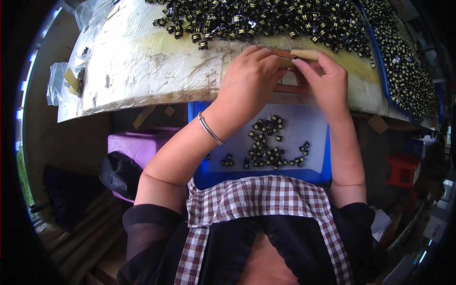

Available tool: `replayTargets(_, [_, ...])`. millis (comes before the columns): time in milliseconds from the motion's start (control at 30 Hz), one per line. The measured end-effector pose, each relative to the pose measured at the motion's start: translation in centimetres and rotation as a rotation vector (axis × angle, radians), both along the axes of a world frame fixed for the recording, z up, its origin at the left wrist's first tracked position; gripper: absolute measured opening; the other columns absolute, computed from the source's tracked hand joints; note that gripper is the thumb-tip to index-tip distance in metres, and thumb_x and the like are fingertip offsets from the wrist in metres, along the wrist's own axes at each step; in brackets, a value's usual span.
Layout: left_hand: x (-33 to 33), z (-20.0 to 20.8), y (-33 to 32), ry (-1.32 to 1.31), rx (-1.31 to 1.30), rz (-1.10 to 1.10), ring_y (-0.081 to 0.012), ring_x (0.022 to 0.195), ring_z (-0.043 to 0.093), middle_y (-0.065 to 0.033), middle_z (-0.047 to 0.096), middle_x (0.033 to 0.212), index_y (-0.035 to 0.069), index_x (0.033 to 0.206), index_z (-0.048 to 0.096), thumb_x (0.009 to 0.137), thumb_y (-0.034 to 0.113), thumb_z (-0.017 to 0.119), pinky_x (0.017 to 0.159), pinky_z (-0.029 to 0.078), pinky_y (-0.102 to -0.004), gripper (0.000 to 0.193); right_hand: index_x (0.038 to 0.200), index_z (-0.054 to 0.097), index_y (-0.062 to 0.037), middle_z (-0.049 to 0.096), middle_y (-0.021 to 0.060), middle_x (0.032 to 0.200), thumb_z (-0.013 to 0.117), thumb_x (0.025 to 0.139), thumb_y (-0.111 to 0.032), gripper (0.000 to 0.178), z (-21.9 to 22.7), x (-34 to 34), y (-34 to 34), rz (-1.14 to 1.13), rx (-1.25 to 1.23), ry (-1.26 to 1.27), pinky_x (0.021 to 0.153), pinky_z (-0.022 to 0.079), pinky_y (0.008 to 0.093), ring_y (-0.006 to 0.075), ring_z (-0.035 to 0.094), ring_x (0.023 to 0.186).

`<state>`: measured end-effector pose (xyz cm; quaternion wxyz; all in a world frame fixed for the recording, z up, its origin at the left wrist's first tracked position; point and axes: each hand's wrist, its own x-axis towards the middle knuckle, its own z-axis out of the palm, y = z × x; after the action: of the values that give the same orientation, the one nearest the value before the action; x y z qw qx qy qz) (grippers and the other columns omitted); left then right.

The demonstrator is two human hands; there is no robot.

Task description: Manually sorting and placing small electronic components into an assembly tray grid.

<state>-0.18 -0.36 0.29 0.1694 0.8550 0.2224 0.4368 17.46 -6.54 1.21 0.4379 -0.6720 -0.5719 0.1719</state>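
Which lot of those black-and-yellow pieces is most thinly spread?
The lot in the blue bin below the table: loose clusters with pale bottom showing. The heap on the table and the pile in the blue-rimmed tray look dense.

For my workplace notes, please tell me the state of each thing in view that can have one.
Left hand: fingers bent over the small board.
Right hand: thumb and forefinger close together.
Small board: partly hidden by the hands.
Small parts: loose, heaped on the table.
Blue tub: open, parts scattered inside.
Right tray: crowded with parts.
Bracelet: worn.
Apron: worn.
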Motion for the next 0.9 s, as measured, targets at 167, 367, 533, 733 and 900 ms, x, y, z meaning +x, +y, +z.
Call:
replayTargets(167, [-0.2,-0.2,0.0,-0.001,0.040,0.004,-0.0295,0.084,0.058,-0.0091,0.064,0.089,0.006,0.092,0.065,0.081,0.009,0.066,0.077,0.049,-0.0395,0.012,0.108,0.069,-0.0038,0.067,-0.0016,0.084,0.068,0.086,-0.002,0.022,-0.2,0.0,-0.4,0.035,0.077,-0.130,0.064,0.045,0.0184,0.0016,0.055,0.071])
replayTargets(367, [-4.1,0.8,0.4,-0.029,-0.015,0.427,-0.0279,0.077,0.059,-0.0088,0.061,0.081,0.006,0.090,0.063,0.088,0.016,0.065,0.069,0.047,-0.0378,0.011,0.102,0.071,-0.0016,0.065,-0.0017,0.088,0.067,0.085,0.000,0.018,0.8,-0.8,0.1,0.234,-0.005,-0.016,0.064,0.045,0.0175,0.0032,0.054,0.072])
replayTargets(533, [-6.8,-0.2,2.8,0.229,0.013,0.835,-0.0294,0.081,0.060,-0.0072,0.063,0.084,0.009,0.092,0.064,0.088,0.031,0.066,0.074,0.047,-0.0401,0.022,0.100,0.070,0.0002,0.063,0.0019,0.091,0.067,0.084,0.001,0.017,1.6,-0.7,0.4,0.338,-0.017,-0.103,0.067,0.047,0.0190,0.0069,0.057,0.073])
replayTargets(733, [-5.3,0.1,1.9,0.023,-0.134,0.485,-0.0272,0.076,0.063,-0.0088,0.064,0.085,0.007,0.090,0.063,0.084,0.010,0.066,0.068,0.049,-0.0382,0.007,0.100,0.070,0.0012,0.063,0.0037,0.092,0.067,0.085,-0.002,0.016,0.9,-1.6,-0.2,0.240,0.045,-0.072,0.066,0.048,0.0211,0.0087,0.059,0.073])
replayTargets(900, [-3.8,0.5,1.1,-0.055,-0.147,0.381,-0.0277,0.078,0.063,-0.0091,0.064,0.086,0.007,0.097,0.066,0.082,0.008,0.066,0.071,0.051,-0.0378,0.015,0.101,0.070,-0.0008,0.062,0.0013,0.079,0.065,0.089,-0.007,0.014,1.0,-1.1,0.4,0.276,0.109,-0.026,0.061,0.046,0.0203,0.0082,0.058,0.068])
